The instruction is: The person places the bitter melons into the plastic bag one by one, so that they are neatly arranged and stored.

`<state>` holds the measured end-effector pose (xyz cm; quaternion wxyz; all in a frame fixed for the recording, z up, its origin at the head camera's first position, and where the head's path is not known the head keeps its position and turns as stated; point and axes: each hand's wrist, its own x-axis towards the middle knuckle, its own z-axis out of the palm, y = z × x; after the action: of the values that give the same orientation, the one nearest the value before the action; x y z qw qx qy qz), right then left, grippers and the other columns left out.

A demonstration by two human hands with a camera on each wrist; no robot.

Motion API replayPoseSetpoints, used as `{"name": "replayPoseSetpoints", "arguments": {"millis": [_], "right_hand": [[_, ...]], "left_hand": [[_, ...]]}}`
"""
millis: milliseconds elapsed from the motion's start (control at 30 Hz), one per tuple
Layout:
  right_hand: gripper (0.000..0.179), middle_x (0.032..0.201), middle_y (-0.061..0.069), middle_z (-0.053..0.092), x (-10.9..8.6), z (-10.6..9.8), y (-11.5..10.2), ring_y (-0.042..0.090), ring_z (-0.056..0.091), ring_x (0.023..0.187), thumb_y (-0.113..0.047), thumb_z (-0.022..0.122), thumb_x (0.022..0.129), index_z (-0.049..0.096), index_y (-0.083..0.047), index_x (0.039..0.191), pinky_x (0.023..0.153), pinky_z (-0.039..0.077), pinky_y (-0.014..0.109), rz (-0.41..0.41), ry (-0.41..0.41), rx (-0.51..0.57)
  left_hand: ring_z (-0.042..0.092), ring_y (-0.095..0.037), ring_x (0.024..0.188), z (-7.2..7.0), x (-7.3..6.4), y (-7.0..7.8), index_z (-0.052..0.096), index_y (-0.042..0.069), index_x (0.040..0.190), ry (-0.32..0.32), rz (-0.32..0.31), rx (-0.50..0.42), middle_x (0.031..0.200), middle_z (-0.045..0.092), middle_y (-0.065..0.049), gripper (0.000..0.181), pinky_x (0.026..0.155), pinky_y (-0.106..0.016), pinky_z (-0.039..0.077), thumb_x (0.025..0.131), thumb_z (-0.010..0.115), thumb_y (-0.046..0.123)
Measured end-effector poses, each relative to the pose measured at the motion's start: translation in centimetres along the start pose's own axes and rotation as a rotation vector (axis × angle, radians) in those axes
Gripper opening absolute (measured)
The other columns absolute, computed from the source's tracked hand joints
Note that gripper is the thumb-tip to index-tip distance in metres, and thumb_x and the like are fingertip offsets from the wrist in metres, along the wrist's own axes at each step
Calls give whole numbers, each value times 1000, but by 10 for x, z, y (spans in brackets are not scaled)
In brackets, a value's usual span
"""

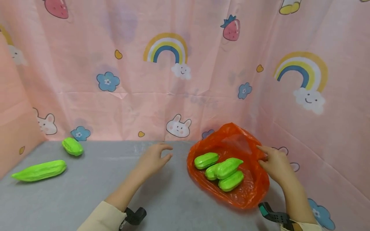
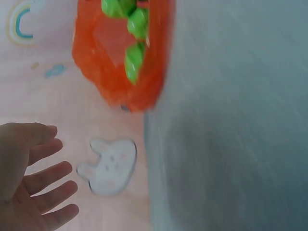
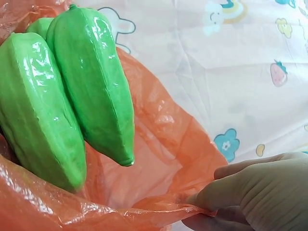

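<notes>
An orange-red plastic bag (image 1: 254,189) stands with its mouth wide on the right of the grey table. Several shiny green gourd-like vegetables (image 1: 229,168) lie together inside it, ridged and tapered at one end. At the bag's right edge my right hand (image 1: 277,163) pinches the plastic rim; the right wrist view shows the film (image 3: 168,214) between thumb and fingers. My left hand (image 1: 153,158) is over the table left of the bag, apart from it, fingers loosely spread and holding nothing. That hand (image 2: 33,178) shows its separate fingers in the left wrist view.
Two more green vegetables rest at the far left of the table (image 1: 95,192): a long pointed one (image 1: 40,171) and a shorter one (image 1: 73,146) behind it. A pink printed curtain (image 1: 130,109) hangs at the back and along both sides.
</notes>
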<state>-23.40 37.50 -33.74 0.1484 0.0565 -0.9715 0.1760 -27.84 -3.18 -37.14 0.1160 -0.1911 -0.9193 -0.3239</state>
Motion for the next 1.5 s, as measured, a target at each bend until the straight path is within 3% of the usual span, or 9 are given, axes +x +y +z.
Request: {"name": "replayPoseSetpoints", "arguments": {"millis": [200,500,833,867,967,1067,1133,1233,1500], "right_hand": [[51,121,39,62,-2,1,-1,45,71,89,2,69,86,57,10,135,69,61,51,-5,3,4],[46,117,37,64,-1,4,0,45,70,88,-1,69,88,60,9,132,75,59,57,-14,36,-23],[47,115,36,67,0,4,-1,37,71,82,2,67,88,59,9,134,70,61,51,-4,19,-22],[47,115,36,67,0,3,-1,37,71,82,2,67,88,59,9,134,70,61,51,-4,19,-22],[47,117,36,66,0,3,-3,41,71,86,3,67,88,58,10,134,73,60,54,-9,19,-20],[47,117,36,66,-1,4,-6,44,71,90,2,68,88,58,10,134,75,60,54,-12,9,-22],[47,117,35,66,-1,6,-8,44,71,91,1,68,89,58,9,134,75,60,54,-16,7,-30],[46,114,34,68,-1,8,-8,40,71,87,1,69,88,60,9,132,73,61,52,-26,18,-46],[46,118,36,66,0,10,-7,42,70,88,2,69,88,60,9,133,74,61,53,-29,22,-50]], "left_hand": [[63,-35,122,-20,-16,-33,73,10,121,40,-19,114,130,68,-13,28,98,-52,54,95,70,20],[64,-39,120,-56,-38,-67,71,7,123,73,-25,182,129,68,-17,30,97,-56,53,95,68,17],[59,-45,125,-85,-70,-109,68,5,127,126,-127,137,131,66,-22,34,100,-62,47,97,64,21],[61,-44,121,-88,-73,-112,68,5,127,142,-142,137,131,66,-23,34,97,-60,50,98,64,21],[65,-37,85,-101,-79,-121,67,4,130,179,-200,128,129,64,-30,37,70,-46,54,100,62,26],[59,-33,71,-115,-84,-129,65,4,133,203,-274,139,130,61,-35,42,55,-34,40,101,59,31],[62,-43,79,-123,-86,-137,63,3,134,215,-318,164,132,59,-36,44,55,-38,42,101,58,33],[60,-55,107,-132,-89,-147,63,1,133,251,-365,220,134,58,-35,45,62,-46,47,100,59,32],[56,-60,106,-156,-105,-177,54,-1,140,275,-572,313,135,53,-38,50,54,-49,44,99,54,28]]}}
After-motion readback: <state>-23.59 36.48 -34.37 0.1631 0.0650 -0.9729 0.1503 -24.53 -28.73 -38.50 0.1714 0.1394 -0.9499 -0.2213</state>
